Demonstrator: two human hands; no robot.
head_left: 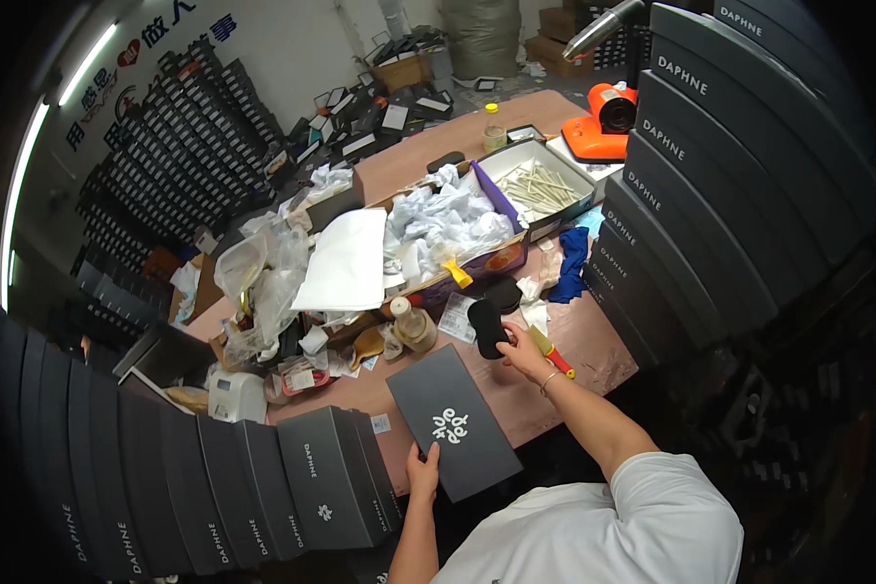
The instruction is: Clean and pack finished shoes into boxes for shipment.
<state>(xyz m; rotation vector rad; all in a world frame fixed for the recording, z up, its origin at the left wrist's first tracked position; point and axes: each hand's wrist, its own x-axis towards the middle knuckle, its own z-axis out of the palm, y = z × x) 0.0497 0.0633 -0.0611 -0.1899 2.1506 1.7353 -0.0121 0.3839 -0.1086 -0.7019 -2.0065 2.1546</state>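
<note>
A dark grey shoebox (455,425) with a white emblem on its lid lies at an angle at the table's near edge. My left hand (422,472) grips its lower left edge, the thumb on the lid and the other fingers hidden beneath. Beyond the box's far right corner, my right hand (524,352) pinches a black oval pad (487,329), which might be a sponge or a brush. Beside that hand lies a tool with a red and yellow handle (560,362). A round black item (503,292) sits just behind the pad.
Tall shoebox stacks rise at right (691,185) and near left (331,477). Behind are a carton of crumpled white paper (448,219), a tray of thin sticks (540,185), a cream bottle (412,326), a blue cloth (571,265) and an orange device (599,136).
</note>
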